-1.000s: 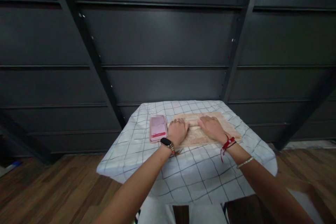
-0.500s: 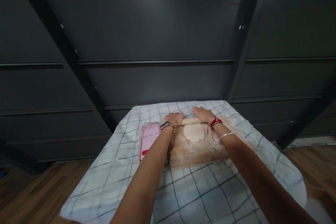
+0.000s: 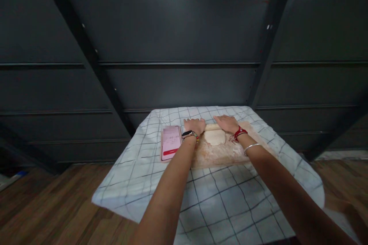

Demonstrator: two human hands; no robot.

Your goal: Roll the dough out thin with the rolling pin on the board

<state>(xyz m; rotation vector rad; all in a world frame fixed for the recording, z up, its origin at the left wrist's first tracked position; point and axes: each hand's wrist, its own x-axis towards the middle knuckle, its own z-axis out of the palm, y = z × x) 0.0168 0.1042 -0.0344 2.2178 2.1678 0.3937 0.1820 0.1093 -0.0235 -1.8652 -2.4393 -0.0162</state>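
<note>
A pale wooden rolling pin [image 3: 211, 126] lies across the far part of a floured wooden board [image 3: 218, 155]. My left hand [image 3: 194, 125] presses on its left end with the fingers curled over it. My right hand [image 3: 227, 123] lies flat on its right end, fingers stretched out. Just nearer than the pin a flat round of pale dough [image 3: 215, 137] rests on the board. A watch and beads are on my left wrist, a red thread and a silver bangle on my right.
A phone [image 3: 171, 147] with a pink case and a lit timer screen lies left of the board. All of it sits on a small table under a white checked cloth [image 3: 149, 176]. Dark panelled wall behind, wooden floor around.
Both hands rolled the pin away from me across the dough, to the board's far side, then drew it slightly back. The flattened dough now shows.
</note>
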